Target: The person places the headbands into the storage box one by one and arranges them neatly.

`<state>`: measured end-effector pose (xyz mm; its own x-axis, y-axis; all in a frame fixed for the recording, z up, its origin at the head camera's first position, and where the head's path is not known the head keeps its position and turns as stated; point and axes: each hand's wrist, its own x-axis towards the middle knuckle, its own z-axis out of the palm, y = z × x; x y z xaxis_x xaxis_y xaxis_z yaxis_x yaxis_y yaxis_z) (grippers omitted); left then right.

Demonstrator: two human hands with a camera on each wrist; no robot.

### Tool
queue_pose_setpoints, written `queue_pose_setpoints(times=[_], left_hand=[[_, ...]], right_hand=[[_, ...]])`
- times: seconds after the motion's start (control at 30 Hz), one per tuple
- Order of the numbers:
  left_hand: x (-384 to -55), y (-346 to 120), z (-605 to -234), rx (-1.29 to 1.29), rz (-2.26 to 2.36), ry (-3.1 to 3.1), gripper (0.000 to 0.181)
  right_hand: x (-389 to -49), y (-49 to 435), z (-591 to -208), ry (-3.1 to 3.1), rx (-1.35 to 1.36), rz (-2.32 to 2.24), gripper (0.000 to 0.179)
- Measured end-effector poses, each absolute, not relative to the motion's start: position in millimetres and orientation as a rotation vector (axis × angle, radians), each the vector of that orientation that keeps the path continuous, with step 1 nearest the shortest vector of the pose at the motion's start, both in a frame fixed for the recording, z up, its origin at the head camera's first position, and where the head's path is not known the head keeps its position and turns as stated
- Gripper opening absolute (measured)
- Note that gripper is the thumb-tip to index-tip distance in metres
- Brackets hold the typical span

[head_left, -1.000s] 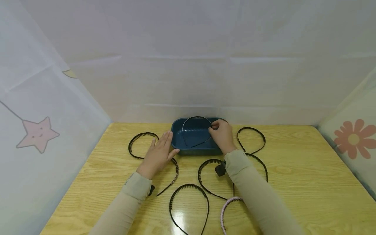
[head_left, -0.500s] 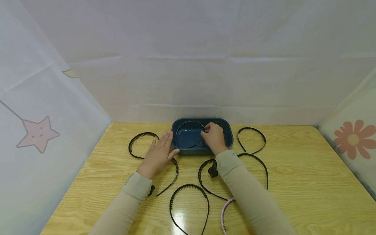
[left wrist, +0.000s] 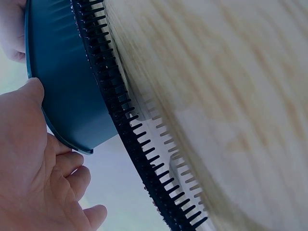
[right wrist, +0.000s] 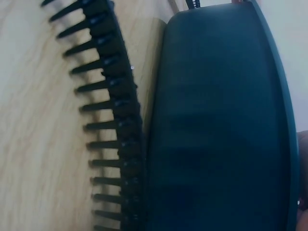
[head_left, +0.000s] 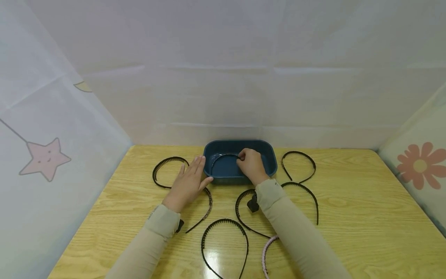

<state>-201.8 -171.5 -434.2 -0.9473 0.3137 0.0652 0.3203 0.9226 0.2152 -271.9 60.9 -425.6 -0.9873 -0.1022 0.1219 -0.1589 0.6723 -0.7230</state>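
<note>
A dark blue rectangular basin (head_left: 226, 180) stands at the back of the table. Inside it, my right hand (head_left: 252, 166) pinches a thin dark headband (head_left: 220, 156) between thumb and fingers; the band's arch lies low, below the rim. My left hand (head_left: 186, 182) rests with straight fingers against the basin's left end. In the left wrist view, the left thumb (left wrist: 33, 89) touches the rim. Under the left hand lie two black toothed headbands, one further back (head_left: 155, 174) and one nearer (head_left: 210, 201). The right wrist view shows mostly the basin's outer wall (right wrist: 216, 120); the right fingers are largely hidden there.
Black headbands lie on the wooden table (head_left: 366, 217): one at front centre (head_left: 202, 244), one right of it (head_left: 237, 209), two further right (head_left: 313, 164) (head_left: 316, 205). A pink headband (head_left: 264, 255) lies partly under the right sleeve. A white cloth wall rises behind.
My right hand has moved left and slightly toward me, lowering the headband from above the rim into the basin. The left hand has stayed in place.
</note>
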Motion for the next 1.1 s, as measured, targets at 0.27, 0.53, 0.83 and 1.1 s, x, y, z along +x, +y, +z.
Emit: queue_pose_setpoints(times=[0.27, 0.53, 0.83, 1.1], left_hand=[[-200.6, -171.4, -435.4, -0.501, -0.343, -3.056, 0.08], [-198.8, -171.7, -434.7, -0.496, -0.344, -3.053, 0.08], [-195.8, -167.8, -432.4, -0.502, -0.351, -3.037, 0.08], [-195.8, -166.9, -431.0, -0.509, -0.331, -3.031, 0.08]], right_hand=[[-261.2, 74.3, -414.6, -2.737, 0.362, 1.33, 0.019], [-251.6, 99.4, -401.7, -2.661, 0.423, 1.328, 0.018], [-236.4, 150.8, -389.9, -2.627, 0.443, 1.271, 0.022], [-229.3, 201.4, -392.0, -2.606, 0.358, 1.159, 0.025]])
